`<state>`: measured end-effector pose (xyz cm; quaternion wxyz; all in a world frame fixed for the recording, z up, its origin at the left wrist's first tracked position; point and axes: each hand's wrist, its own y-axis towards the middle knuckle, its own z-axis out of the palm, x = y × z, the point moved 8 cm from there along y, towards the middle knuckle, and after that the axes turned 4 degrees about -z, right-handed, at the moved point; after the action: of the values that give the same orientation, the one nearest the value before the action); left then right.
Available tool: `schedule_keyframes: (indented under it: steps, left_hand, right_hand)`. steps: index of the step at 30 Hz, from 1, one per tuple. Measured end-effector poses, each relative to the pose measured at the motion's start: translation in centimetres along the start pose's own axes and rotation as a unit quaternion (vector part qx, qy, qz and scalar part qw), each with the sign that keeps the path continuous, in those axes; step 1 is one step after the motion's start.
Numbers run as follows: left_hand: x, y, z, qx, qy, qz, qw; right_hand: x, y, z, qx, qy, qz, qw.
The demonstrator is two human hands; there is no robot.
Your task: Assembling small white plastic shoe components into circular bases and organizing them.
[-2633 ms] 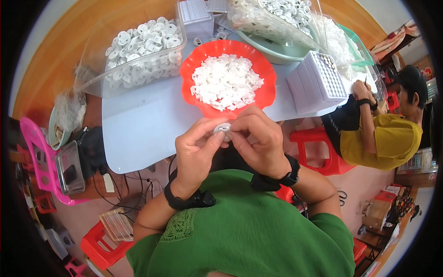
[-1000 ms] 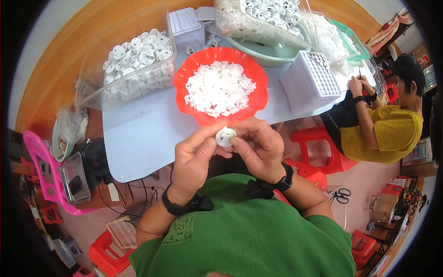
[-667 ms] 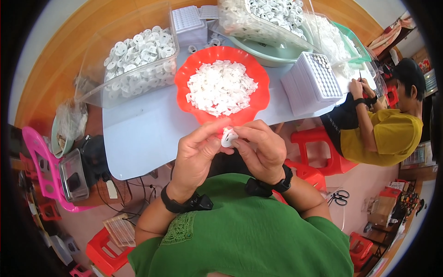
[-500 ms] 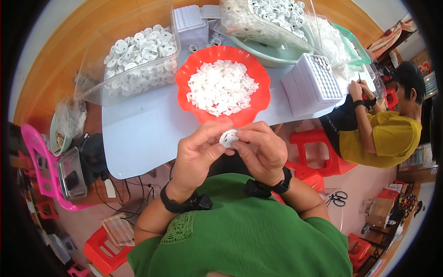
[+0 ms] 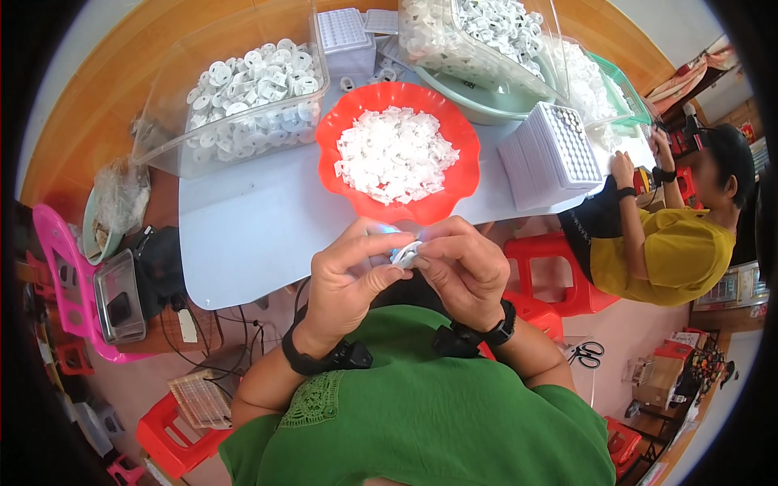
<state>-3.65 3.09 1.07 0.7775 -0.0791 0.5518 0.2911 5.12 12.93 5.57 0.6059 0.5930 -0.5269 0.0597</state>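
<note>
Between both sets of fingertips, in front of my chest, is a small round white plastic piece (image 5: 405,255), tilted almost on edge. My left hand (image 5: 347,271) pinches one side of it with thumb and forefinger. On the opposite side, my right hand (image 5: 468,274) grips it with thumb and fingertips. A bluish glow shows at the piece, by the left fingers. Just beyond my hands stands a red scalloped bowl (image 5: 331,166), holding a heap of small white flat bits (image 5: 397,154).
On the pale blue table (image 5: 235,235) stands a clear bin (image 5: 166,146) of round white pieces. A stack of white trays (image 5: 527,154), a green basin (image 5: 486,109) and another clear bin (image 5: 429,40) are to the right. A person in yellow (image 5: 681,251) sits at the right.
The round piece has turned from facing up to nearly edge-on, and a blue glow has appeared at it. The person on the right has raised one hand toward their head.
</note>
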Motion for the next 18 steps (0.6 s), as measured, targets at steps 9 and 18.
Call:
schedule_keyframes:
  steps: [9,18]
  left_hand:
    - [-0.6,-0.1,0.2,-0.001,0.093,0.035,0.995]
    - [0.1,0.2,0.0,0.000,0.080,0.032,0.996]
  right_hand:
    - [-0.3,0.0,0.0,-0.006,-0.005,0.019,1.000]
    - [-0.2,1.1,0.4,0.016,0.004,0.036,0.999]
